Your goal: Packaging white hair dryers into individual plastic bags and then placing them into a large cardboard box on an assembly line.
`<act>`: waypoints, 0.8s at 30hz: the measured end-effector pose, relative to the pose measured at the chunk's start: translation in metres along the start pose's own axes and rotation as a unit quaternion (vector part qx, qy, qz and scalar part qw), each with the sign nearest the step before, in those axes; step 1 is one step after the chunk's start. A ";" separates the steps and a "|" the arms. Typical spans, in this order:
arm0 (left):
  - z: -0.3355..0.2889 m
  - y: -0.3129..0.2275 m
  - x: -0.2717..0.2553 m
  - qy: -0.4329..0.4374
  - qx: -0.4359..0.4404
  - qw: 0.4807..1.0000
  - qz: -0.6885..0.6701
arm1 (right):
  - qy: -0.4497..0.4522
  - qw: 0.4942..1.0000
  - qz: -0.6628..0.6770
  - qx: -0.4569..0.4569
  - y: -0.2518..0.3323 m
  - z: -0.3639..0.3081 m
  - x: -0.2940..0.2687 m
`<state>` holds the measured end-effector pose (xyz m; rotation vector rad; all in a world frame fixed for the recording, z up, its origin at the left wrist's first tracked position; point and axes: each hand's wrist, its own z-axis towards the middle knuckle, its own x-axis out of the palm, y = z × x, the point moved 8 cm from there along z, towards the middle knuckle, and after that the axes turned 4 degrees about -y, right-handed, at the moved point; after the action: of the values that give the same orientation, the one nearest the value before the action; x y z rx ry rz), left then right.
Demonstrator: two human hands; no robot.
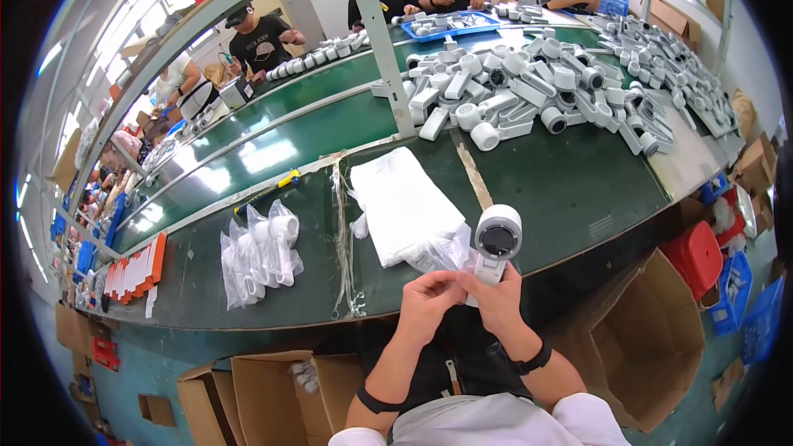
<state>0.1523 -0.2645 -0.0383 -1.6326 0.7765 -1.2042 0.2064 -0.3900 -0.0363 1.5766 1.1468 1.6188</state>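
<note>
In front of me a white handheld device, like a small fan with a round, dark-faced head and grey rim, stands head up. My right hand is closed around its handle. My left hand is closed in a pinch beside the handle, its fingertips against my right thumb; what they pinch is hidden. Just beyond my hands lies a stack of clear plastic bags. To its left, several bagged white devices rest side by side on the dark green table.
A large heap of loose devices covers the right far side. A yellow-black screwdriver and orange-white boxes lie leftward. Open cartons flank me below the edge. A metal post rises ahead; several people work across the line.
</note>
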 end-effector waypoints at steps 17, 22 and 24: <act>0.005 -0.016 -0.012 -0.047 -0.016 0.964 -0.260 | -0.062 0.998 0.007 -0.020 0.010 0.003 -0.009; 0.004 -0.023 -0.013 -0.080 0.041 0.994 0.061 | -0.044 0.998 -0.024 -0.025 0.010 0.004 -0.009; 0.008 -0.025 -0.022 -0.147 0.052 0.987 -0.044 | -0.051 0.997 -0.045 -0.035 0.005 0.002 -0.015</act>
<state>0.1523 -0.2336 -0.0238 -1.7228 0.4532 -1.0137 0.2111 -0.4052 -0.0395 1.5225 1.0795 1.4885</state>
